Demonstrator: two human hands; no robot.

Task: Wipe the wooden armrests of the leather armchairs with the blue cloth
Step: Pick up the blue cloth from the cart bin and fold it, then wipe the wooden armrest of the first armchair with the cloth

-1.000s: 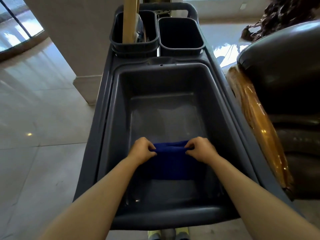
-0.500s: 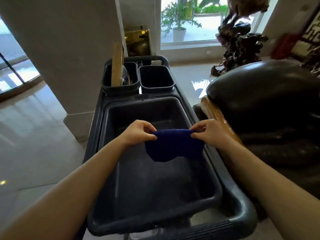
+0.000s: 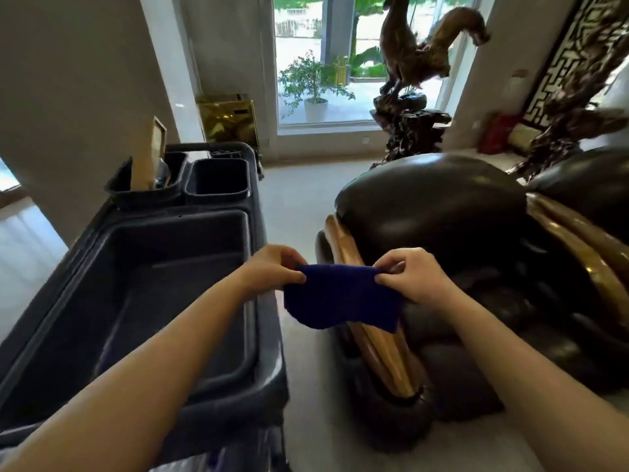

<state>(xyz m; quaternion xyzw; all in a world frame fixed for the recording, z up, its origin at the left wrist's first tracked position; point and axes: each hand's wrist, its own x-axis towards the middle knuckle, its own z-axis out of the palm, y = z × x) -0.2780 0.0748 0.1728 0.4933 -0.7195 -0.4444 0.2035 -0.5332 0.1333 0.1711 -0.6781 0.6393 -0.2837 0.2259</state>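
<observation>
The blue cloth [image 3: 342,298] hangs stretched between both hands. My left hand [image 3: 272,269] pinches its left top corner and my right hand [image 3: 413,277] pinches its right top corner. The cloth is held in the air just over the near wooden armrest [image 3: 381,345] of a dark leather armchair [image 3: 439,212], hiding the armrest's middle. I cannot tell whether it touches the wood. A second wooden armrest [image 3: 578,247] runs along the chair's right side, next to another dark armchair [image 3: 592,185].
A grey cleaning cart [image 3: 269,376] with a deep tub stands at the left, two small bins [image 3: 218,178] at its far end. A dark carved sculpture [image 3: 412,131] stands behind the chair by the window. A pale pillar [image 3: 68,97] rises at the left.
Both hands lifted the blue cloth out of the cart's tub and carried it right, over the armchair's near armrest. The view turned right and up.
</observation>
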